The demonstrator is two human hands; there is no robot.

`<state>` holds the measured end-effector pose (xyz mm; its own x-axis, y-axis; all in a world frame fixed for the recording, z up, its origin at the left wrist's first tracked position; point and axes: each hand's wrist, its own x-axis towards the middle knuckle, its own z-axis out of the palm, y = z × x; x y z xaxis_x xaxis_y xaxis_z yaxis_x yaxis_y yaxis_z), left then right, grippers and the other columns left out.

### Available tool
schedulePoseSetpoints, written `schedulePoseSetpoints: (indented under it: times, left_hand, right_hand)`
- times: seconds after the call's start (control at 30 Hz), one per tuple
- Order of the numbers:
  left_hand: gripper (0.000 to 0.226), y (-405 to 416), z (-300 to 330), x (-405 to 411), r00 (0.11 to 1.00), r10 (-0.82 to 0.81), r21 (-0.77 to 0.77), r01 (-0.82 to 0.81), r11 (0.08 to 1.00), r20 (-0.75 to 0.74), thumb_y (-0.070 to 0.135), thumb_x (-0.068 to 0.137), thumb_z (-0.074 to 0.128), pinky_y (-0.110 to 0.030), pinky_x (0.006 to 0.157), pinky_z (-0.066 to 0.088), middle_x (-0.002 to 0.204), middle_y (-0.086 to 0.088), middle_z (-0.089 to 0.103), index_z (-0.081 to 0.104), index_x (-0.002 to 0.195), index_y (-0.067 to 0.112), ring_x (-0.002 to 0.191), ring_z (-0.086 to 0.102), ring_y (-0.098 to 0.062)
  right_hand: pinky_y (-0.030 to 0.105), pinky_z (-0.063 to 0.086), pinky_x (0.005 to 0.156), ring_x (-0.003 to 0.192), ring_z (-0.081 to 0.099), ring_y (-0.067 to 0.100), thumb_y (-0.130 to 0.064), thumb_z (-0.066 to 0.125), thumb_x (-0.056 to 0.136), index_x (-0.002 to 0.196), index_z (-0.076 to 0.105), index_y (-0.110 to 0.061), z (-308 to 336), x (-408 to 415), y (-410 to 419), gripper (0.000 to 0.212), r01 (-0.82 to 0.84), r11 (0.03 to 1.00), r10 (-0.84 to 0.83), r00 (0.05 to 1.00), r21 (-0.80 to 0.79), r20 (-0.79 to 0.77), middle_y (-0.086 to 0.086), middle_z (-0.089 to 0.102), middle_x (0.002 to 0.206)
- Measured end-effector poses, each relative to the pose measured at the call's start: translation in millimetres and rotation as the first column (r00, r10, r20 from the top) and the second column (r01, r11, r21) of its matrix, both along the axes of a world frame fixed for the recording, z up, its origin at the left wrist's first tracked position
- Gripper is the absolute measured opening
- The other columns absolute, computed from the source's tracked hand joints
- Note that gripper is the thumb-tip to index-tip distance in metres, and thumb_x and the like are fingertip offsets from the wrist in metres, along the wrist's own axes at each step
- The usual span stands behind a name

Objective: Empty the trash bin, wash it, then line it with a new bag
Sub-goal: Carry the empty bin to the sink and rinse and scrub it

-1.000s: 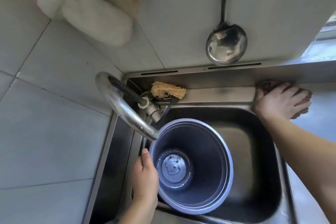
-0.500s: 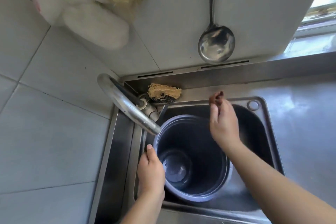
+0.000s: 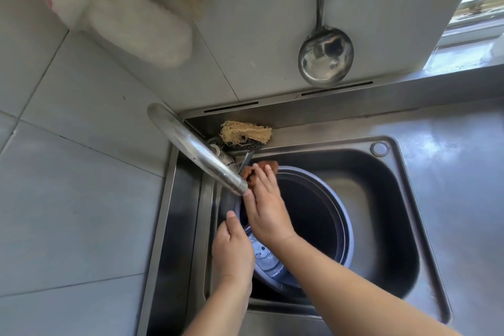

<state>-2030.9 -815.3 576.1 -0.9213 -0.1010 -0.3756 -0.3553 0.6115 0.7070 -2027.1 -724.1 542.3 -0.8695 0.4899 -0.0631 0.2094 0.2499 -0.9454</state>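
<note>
The bin [image 3: 321,215] stood in the sink [image 3: 390,199], its open mouth tilted up toward the camera, dark inside, its blue-grey rim close under the tap [image 3: 196,150]. The left hand [image 3: 231,251] held the bin at the near-left rim, thumb lying up along the edge and the fingers hidden behind the wall, so its grip was closed on the bin. The right hand [image 3: 267,207] reached across the bin's mouth to the far-left rim, just below the tap's spout, its fingers clasping a brown cloth [image 3: 261,169] pressed against that rim. Behind the bin, on the sink's back ledge, lay a straw-coloured scrubber [image 3: 245,132] atop a dark scouring pad [image 3: 246,146]. Above the bin, a steel ladle [image 3: 326,56] hung on the tiled wall. Right of the bin, beyond the sink, spread the steel table [image 3: 458,150].
</note>
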Motion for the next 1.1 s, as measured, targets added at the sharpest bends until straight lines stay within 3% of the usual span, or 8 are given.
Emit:
schedulePoseSetpoints:
  times: [0.2, 0.37, 0.43, 0.67, 0.77, 0.9, 1.0, 1.1]
  left_hand:
    - [0.044, 3, 6, -1, 0.998, 0.018, 0.122, -0.025, 0.992, 0.062, 0.049, 0.101, 0.035, -0.052, 0.088, 0.055, 0.089, -0.005, 0.075, 0.068, 0.085, 0.026, 0.089, 0.07, -0.029]
    - [0.042, 7, 7, 5, 0.999, 0.011, 0.091, -0.014, 0.996, 0.035, 0.052, 0.1, 0.033, -0.049, 0.092, 0.054, 0.092, -0.005, 0.072, 0.063, 0.083, 0.027, 0.09, 0.067, -0.027]
    - [0.044, 9, 8, 5, 0.999, 0.004, 0.09, -0.008, 0.996, 0.048, 0.053, 0.1, 0.032, -0.048, 0.089, 0.055, 0.089, -0.003, 0.072, 0.065, 0.087, 0.026, 0.087, 0.067, -0.024]
    - [0.048, 5, 6, -3, 1.0, 0.012, 0.049, -0.013, 0.999, 0.017, 0.052, 0.1, 0.031, -0.051, 0.087, 0.055, 0.082, -0.007, 0.069, 0.062, 0.08, 0.022, 0.083, 0.066, -0.033]
    - [0.046, 3, 6, -2, 0.997, -0.077, 0.004, 0.078, 0.997, -0.018, 0.055, 0.099, 0.033, -0.048, 0.085, 0.054, 0.081, -0.004, 0.068, 0.063, 0.084, 0.023, 0.083, 0.065, -0.031]
    - [0.045, 3, 5, 10, 0.991, -0.121, -0.034, 0.119, 0.992, -0.05, 0.054, 0.099, 0.035, -0.04, 0.074, 0.05, 0.073, 0.005, 0.063, 0.06, 0.077, 0.023, 0.079, 0.062, -0.028]
    - [0.047, 0, 4, 7, 0.987, -0.129, -0.067, 0.123, 0.99, -0.093, 0.05, 0.101, 0.037, -0.034, 0.072, 0.038, 0.071, 0.005, 0.056, 0.063, 0.082, 0.016, 0.076, 0.054, -0.025]
    - [0.046, -3, 4, -1, 0.978, -0.172, -0.116, 0.159, 0.98, -0.121, 0.048, 0.102, 0.039, -0.029, 0.062, 0.034, 0.066, 0.006, 0.053, 0.057, 0.073, 0.017, 0.065, 0.049, -0.019]
  right_hand:
    - [0.028, 0.025, 0.12, 0.142, 0.033, -0.001, -0.032, 0.039, 0.105, 0.147, 0.045, -0.032, 28, 12, -19, 0.042, 0.053, 0.847, -0.114, 0.99, -0.528, -0.083, -0.015, 0.043, 0.152]
    - [0.031, 0.056, 0.086, 0.103, 0.071, 0.016, -0.04, 0.047, 0.101, 0.138, 0.055, -0.029, 35, 8, -11, 0.039, 0.274, 0.282, -0.163, 0.958, -0.919, 0.235, 0.001, 0.07, 0.12]
    - [0.033, 0.056, 0.076, 0.092, 0.071, 0.019, -0.043, 0.048, 0.101, 0.136, 0.056, -0.021, 40, -2, 1, 0.042, 0.336, 0.224, -0.141, 0.94, -0.915, 0.311, 0.006, 0.071, 0.11]
    - [0.017, 0.055, 0.073, 0.092, 0.073, 0.004, -0.064, 0.049, 0.088, 0.109, 0.07, -0.028, 34, 29, -9, 0.046, 0.162, 0.456, 0.176, 0.948, -0.875, 0.267, -0.011, 0.078, 0.098]
    - [0.024, 0.053, 0.082, 0.09, 0.071, 0.005, -0.07, 0.042, 0.087, 0.104, 0.074, -0.029, 30, 54, -7, 0.055, 0.094, 0.568, 0.238, 0.932, -0.818, 0.272, -0.011, 0.078, 0.092]
    - [0.032, 0.05, 0.079, 0.071, 0.065, 0.016, -0.05, 0.043, 0.092, 0.081, 0.071, -0.021, 34, 76, 4, 0.042, -0.026, 0.606, 0.337, 0.914, -0.795, 0.227, 0.001, 0.071, 0.069]
    - [0.025, 0.044, 0.058, 0.05, 0.053, 0.016, -0.034, 0.045, 0.086, 0.056, 0.058, -0.021, 40, 93, 5, 0.036, -0.195, 0.609, 0.561, 0.791, -0.769, 0.244, 0.0, 0.06, 0.054]
    - [0.016, 0.042, 0.067, 0.071, 0.053, 0.012, -0.021, 0.047, 0.085, 0.071, 0.061, -0.024, 41, 103, 6, 0.019, -0.309, 0.685, 0.66, 0.646, -0.66, 0.383, -0.01, 0.06, 0.072]
